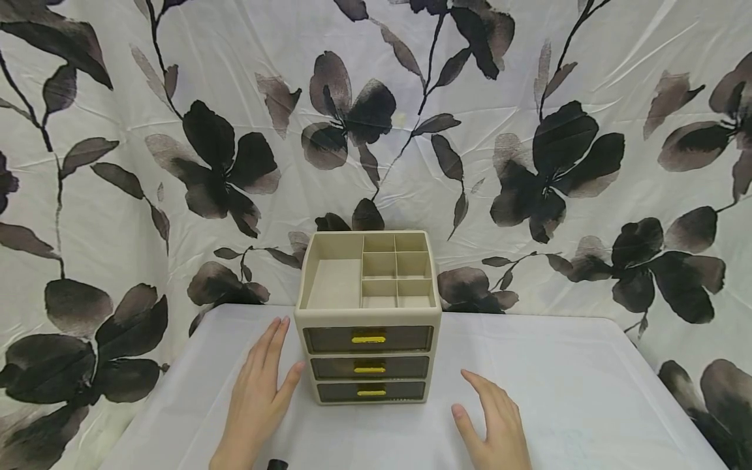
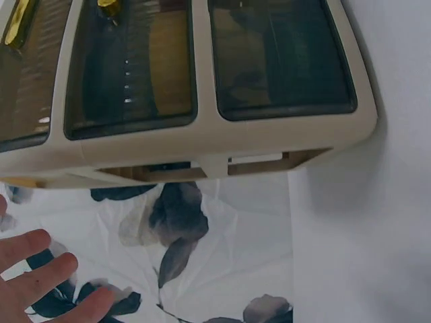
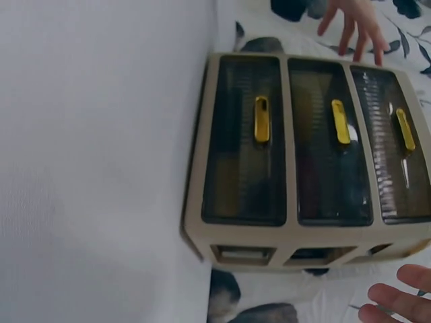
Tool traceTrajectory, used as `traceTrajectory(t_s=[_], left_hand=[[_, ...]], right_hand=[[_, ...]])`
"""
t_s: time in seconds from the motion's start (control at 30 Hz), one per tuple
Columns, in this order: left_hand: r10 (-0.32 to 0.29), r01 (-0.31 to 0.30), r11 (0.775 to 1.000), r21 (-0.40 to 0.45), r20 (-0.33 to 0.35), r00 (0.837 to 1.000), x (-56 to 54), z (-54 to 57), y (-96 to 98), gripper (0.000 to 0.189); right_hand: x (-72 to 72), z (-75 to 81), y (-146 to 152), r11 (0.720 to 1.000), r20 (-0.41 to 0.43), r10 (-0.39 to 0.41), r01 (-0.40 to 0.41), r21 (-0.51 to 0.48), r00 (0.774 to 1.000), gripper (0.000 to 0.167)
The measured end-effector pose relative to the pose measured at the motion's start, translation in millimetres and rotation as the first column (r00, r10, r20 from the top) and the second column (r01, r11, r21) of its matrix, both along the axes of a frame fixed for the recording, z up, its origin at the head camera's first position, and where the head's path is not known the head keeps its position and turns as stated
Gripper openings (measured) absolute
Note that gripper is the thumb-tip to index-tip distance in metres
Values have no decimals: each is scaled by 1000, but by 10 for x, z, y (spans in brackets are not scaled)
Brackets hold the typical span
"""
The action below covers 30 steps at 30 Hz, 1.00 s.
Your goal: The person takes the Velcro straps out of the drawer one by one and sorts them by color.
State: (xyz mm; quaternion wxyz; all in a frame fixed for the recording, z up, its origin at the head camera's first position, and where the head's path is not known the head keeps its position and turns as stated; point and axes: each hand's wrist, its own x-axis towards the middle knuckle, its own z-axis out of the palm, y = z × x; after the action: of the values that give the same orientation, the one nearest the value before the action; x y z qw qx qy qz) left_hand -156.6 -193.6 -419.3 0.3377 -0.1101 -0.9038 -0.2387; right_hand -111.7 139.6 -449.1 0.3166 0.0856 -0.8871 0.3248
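A cream desktop organizer (image 1: 367, 317) stands upright on the white table, with three dark see-through drawers under an open compartmented top. All three drawers are closed, each with a yellow handle (image 1: 369, 339). Beside the organizer's left side, my left hand (image 1: 258, 391) has its fingers extended and holds nothing. My right hand (image 1: 493, 421) hovers to the right of the organizer, apart from it, fingers loosely extended. In the right wrist view, the drawer fronts (image 3: 252, 175) fill the middle, and fingertips (image 3: 397, 296) of the right hand show at the lower right corner.
The white table (image 1: 558, 378) spreads out on both sides of the organizer. Behind it hangs a white cloth (image 1: 435, 196) printed with dark flowers. A small black object (image 1: 277, 464) lies at the bottom edge, near the left wrist; its kind is unclear.
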Motion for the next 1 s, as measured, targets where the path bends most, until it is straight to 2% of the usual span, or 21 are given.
traceTrajectory(t_s=[0.23, 0.5, 0.57, 0.67, 0.8, 1.0], left_hand=[[-16, 20, 998, 51, -66, 998, -21, 5, 62, 64], [-23, 32, 991, 129, -68, 997, -52, 12, 113, 62], [-37, 50, 985, 164, -82, 996, -77, 4, 130, 60], [-72, 103, 973, 205, -150, 986, -128, -14, 156, 56], [-107, 162, 962, 219, -244, 964, -180, -24, 186, 50], [-118, 178, 957, 230, -255, 960, -204, 2, 218, 50]], right_hand=[[-4, 6, -147, 1000, -25, 14, -15, -6, 1000, 42], [-13, 23, -285, 998, -69, 58, -60, -24, 996, 42], [-13, 29, -314, 997, -70, 64, -66, -28, 996, 41], [-13, 38, -359, 997, -63, 65, -67, -31, 996, 40], [-16, 48, -420, 997, -53, 69, -72, -43, 996, 38], [-35, 53, -505, 992, -38, 92, -95, -77, 995, 34]])
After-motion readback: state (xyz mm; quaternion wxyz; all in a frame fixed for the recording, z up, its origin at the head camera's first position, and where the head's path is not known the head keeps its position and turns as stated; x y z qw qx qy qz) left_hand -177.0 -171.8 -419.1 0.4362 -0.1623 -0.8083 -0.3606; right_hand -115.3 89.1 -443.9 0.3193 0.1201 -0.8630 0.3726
